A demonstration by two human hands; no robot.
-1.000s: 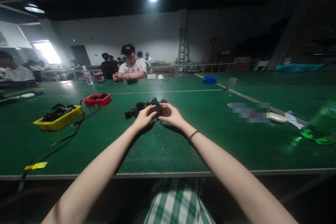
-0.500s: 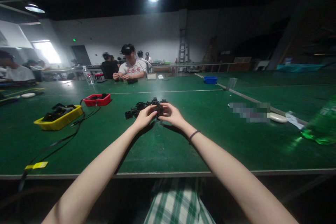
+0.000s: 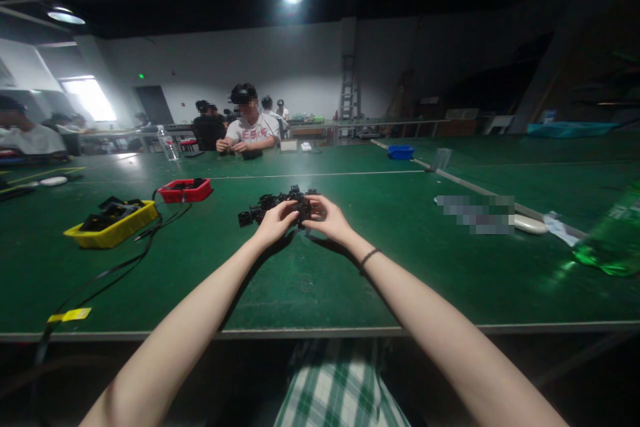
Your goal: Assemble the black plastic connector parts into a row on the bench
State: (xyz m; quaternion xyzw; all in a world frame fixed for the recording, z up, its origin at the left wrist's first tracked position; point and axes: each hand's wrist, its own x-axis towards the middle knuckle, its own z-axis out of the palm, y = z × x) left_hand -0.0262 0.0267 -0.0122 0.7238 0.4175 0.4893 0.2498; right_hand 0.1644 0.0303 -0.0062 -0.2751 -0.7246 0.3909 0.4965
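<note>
Several small black plastic parts (image 3: 263,205) lie in a cluster on the green tabletop (image 3: 310,280), straight ahead of me. My left hand (image 3: 275,221) is closed on one black part (image 3: 301,205) at the cluster's right end. From the other side my right hand (image 3: 329,219) grips the same part between thumb and fingers. Both thumbs face each other at its front. The exact kind of the part is too dark and small to tell, and my fingers hide some of it.
To the left stand a yellow tray (image 3: 111,234) and a red tray (image 3: 185,194) holding black parts, with a black cable (image 3: 145,250) beside them. A green bottle (image 3: 615,233) is at right, a blue tray (image 3: 401,153) farther back. A person (image 3: 253,130) sits across the table.
</note>
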